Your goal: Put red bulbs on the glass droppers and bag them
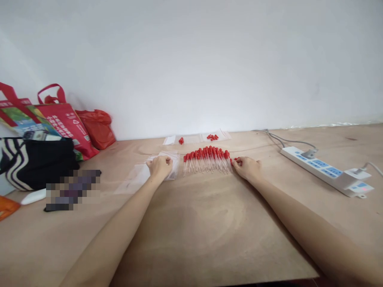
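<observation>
A curved row of slim clear droppers with red rubber bulbs lies on the wooden table, bulbs toward the wall. At the row's right end is my right hand, its thumb and fingers pinched on a dropper whose red bulb shows at the fingertips; the rest of it is hidden. My left hand rests over clear plastic zip bags left of the row. Its fingers are curled closed, and whatever they hold, if anything, cannot be made out.
Loose red bulbs lie on more plastic bags near the wall. A white power strip with cords stands at right. At left are red shopping bags, a black striped bag and a blurred dark object. The table's front edge is near.
</observation>
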